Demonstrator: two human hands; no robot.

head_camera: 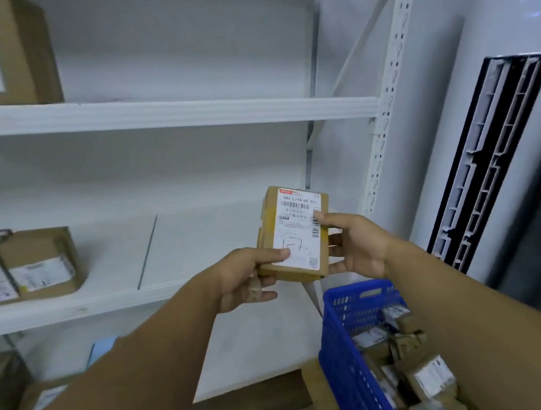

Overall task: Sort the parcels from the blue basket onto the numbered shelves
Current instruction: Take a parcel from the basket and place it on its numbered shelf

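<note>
centre frame, before the white shelves [169, 114], left hand [241, 277] and right hand [356, 246] clamp a small cardboard parcel [293, 234]; it looks light and stiff, best gripped by its side edges, above the blue basket [350, 345] at lower right

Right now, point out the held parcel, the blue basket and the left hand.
held parcel [297, 232]: head view, on its white label.
blue basket [348, 361]: head view, on its near wall.
left hand [243, 279]: head view, on its back.
</note>
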